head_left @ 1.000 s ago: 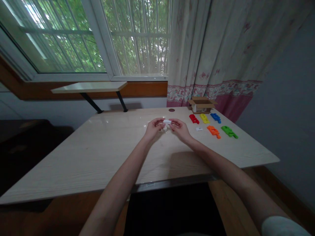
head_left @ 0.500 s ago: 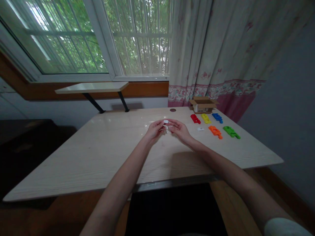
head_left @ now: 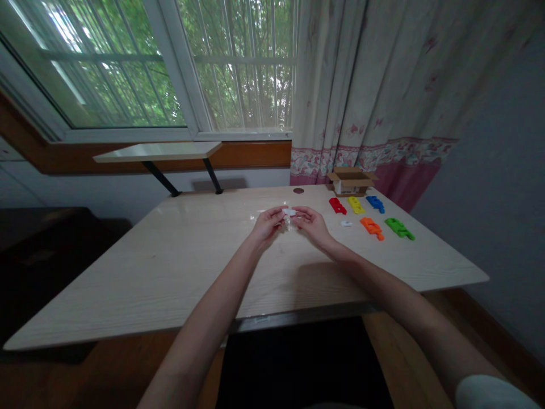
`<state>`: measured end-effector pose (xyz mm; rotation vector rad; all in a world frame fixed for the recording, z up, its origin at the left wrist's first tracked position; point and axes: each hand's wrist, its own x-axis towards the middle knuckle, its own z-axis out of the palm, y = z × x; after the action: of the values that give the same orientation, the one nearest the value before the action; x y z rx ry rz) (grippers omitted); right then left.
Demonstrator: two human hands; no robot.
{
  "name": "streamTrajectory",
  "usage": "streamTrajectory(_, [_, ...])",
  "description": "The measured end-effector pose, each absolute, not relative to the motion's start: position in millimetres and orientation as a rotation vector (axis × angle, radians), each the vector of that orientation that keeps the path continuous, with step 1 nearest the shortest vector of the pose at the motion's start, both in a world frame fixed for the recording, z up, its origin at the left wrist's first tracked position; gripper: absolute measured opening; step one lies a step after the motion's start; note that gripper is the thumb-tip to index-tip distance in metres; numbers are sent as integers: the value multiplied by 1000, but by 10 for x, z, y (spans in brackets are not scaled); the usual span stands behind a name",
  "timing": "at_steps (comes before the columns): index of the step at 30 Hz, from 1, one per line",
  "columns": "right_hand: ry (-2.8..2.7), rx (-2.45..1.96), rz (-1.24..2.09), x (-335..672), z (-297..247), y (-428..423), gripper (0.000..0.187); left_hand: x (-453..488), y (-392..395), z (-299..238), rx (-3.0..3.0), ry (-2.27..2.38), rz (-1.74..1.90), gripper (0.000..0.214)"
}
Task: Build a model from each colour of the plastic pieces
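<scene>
The left hand (head_left: 267, 223) and right hand (head_left: 312, 224) pinch a small white plastic piece (head_left: 288, 212) between the fingertips, above the wooden table (head_left: 170, 272); so small piece needs a gentle, steady pinch. To the right lie a red piece (head_left: 338, 205), yellow piece (head_left: 356, 205), blue piece (head_left: 375, 204), orange piece (head_left: 372, 228), green piece (head_left: 399, 229) and a cardboard box (head_left: 351, 182), apart from the hands

White plastic piece (head_left: 288, 212), small white chip (head_left: 346, 224), red plastic piece (head_left: 338, 206), yellow plastic piece (head_left: 356, 205), blue plastic piece (head_left: 375, 204), orange plastic piece (head_left: 372, 227), green plastic piece (head_left: 399, 229), pale wood-grain bench (head_left: 128, 284), cream curtain with pink floral border (head_left: 366, 153).
</scene>
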<state>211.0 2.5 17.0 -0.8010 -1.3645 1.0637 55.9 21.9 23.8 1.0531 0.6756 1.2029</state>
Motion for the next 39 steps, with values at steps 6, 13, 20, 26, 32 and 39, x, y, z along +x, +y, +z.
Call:
streamTrajectory(6, [-1368,-905,864,2123,113,68,30,562,227,234,1081,721,1216,44])
streamTrajectory(13, [-1222,-914,1009,2128,132,71,31,575,182,287,1087,718,1212,43])
streamTrajectory(20, [-929,-737,1501,2143,143,81,18,576,130,304,1124,656,1129,44])
streamTrajectory(26, [-906,-751,1663,2164,129,99,10,576,136,284,1144,649,1116,42])
streamTrajectory(32, [-1024,-750,1609,2178,103,116,16,579,181,258,1149,719,1178,40])
streamTrajectory(39, [-1063,-786,1483,2152,106,82,29,584,207,242,1297,849,1308,37])
